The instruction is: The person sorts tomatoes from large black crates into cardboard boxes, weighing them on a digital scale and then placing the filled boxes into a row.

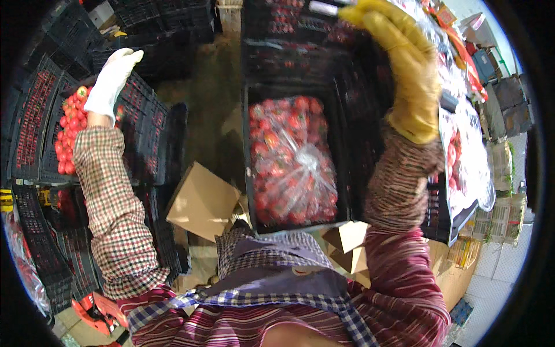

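My left hand [112, 82], in a white glove, is held over the left-hand black plastic crate of loose tomatoes [70, 130]. Nothing shows in its fingers, and the fingertips' grip is unclear. Blurred by motion, my right hand [405, 65] wears a yellow rubber glove and reaches over dark crates at the top right. A small white object [324, 8] lies at its fingertips; whether it is held is unclear. Between my arms stands a black crate [248, 173] with tomatoes [265, 139] inside a clear plastic bag, gathered into a knot [308, 157] on top.
Cardboard flaps [204, 199] stick out beside the middle crate. At right, another crate [438, 230] holds tomatoes under clear plastic film [470, 173]. Stacked black crates [162, 21] stand at the far left. An orange-red tool-like object [93, 312] lies low at left.
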`<state>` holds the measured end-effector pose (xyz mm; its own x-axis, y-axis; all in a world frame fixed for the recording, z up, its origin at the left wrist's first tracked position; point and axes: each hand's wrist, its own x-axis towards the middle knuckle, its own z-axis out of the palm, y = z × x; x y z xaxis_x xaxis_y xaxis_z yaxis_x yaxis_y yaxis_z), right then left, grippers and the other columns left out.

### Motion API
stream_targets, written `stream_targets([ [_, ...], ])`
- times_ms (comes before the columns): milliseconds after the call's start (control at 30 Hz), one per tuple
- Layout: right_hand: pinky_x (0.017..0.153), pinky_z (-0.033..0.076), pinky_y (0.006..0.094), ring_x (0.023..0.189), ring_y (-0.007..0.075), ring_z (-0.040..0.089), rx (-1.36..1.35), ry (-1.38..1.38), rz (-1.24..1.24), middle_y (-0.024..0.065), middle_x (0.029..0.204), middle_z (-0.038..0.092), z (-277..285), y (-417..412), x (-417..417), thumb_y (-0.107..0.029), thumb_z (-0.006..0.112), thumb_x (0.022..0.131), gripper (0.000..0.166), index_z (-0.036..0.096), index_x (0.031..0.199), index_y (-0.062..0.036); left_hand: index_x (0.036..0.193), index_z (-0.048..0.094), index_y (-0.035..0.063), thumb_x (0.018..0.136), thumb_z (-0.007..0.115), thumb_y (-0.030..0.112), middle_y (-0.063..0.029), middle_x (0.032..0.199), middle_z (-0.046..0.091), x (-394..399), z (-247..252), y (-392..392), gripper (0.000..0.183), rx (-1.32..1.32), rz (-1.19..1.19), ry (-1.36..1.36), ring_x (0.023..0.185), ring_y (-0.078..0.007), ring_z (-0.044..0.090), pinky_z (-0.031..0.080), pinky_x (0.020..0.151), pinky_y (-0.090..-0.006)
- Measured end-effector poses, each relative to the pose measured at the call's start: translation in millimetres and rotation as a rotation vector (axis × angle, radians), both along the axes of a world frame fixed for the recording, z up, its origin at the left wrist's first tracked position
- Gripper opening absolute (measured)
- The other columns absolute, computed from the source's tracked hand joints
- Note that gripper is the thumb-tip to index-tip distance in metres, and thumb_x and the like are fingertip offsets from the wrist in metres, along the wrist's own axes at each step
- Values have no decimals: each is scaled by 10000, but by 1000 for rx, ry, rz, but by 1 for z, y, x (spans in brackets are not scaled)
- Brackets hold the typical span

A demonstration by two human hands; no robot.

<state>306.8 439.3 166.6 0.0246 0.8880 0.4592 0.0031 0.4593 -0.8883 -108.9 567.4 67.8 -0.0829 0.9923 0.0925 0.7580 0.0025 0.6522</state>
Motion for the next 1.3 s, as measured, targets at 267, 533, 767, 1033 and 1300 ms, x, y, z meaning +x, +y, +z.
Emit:
stream_targets([
  [267, 743, 456, 418, 858, 340, 579, -103, -1212, -326, 130, 928, 601, -430, -50, 115, -258, 629, 706, 421, 530, 1086, -104, 924, 549, 21, 818, 543, 152, -126, 804, 549, 198, -143, -199, 169, -328, -179, -42, 788, -230, 542, 446, 704, -318],
  [533, 660, 468, 464, 700, 321, 602, -606, -1089, -8, 90, 850, 622, -468, -104, 121, -131, 569, 714, 232, 652, 929, -103, 1248, 470, 9, 841, 606, 274, -95, 1205, 522, 246, -236, -275, 505, -547, -7, -557, 1079, -160, 492, 390, 918, -272],
  [767, 768, 442, 402, 857, 293, 576, -372, -741, 104, 101, 852, 626, -343, -189, 110, -74, 552, 650, 223, 650, 847, -108, 1424, -13, 130, 763, 652, 231, -156, 1270, 434, 383, -273, -202, 942, -878, -77, -1104, 1084, -236, 496, 427, 889, -348],
  [1033, 902, 440, 356, 1069, 295, 545, 45, -874, 258, 155, 1143, 572, -296, -40, 126, -42, 581, 767, 381, 568, 1146, -79, 1215, 479, 67, 759, 494, 90, -220, 1058, 591, 417, -361, -201, 456, -542, -109, -733, 943, -384, 581, 456, 806, -419],
  [1300, 831, 358, 453, 1046, 252, 486, -229, -1908, 252, 72, 1065, 586, -443, 175, 98, -343, 475, 818, 292, 669, 958, -176, 1117, 553, 31, 784, 474, 53, -176, 914, 626, 433, -308, -205, 343, -590, 16, -586, 846, -263, 611, 470, 752, -331],
])
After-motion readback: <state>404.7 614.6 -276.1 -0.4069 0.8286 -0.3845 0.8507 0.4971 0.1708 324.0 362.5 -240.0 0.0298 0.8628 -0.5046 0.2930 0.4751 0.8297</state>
